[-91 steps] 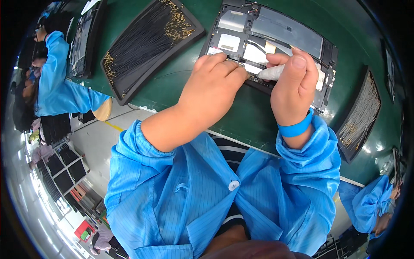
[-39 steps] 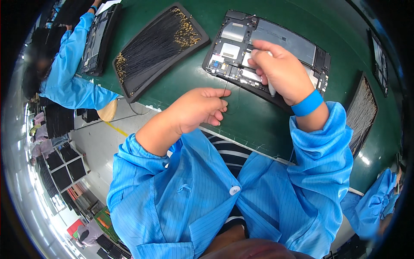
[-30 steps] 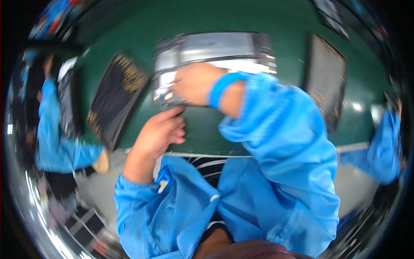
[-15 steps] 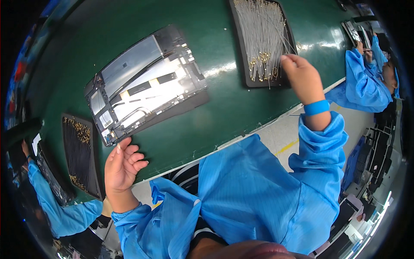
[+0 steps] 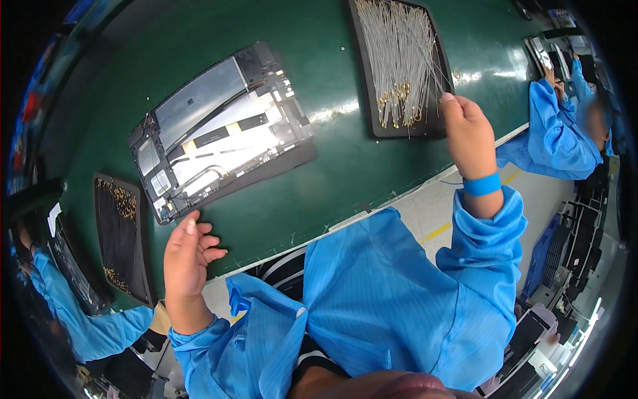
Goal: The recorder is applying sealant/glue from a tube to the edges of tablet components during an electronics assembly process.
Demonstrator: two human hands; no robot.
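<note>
Right hand (image 5: 470,139): pinching a grey cable (image 5: 440,84), upper right.
Left hand (image 5: 186,259): fingers curled, can't tell if gripping, lower left.
Device (image 5: 203,103): innards exposed, upper left.

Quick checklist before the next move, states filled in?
1. Right hand at the tray of grey cables: ok, fingertips by its right edge.
2. Only one cable in its grip: cannot tell, too fine.
3. Blue wristband on right wrist: ok.
4. Opened device uncovered: ok, insides exposed.
5. Left hand well clear of the device: not ok, fingertips close to its near left corner.
</note>
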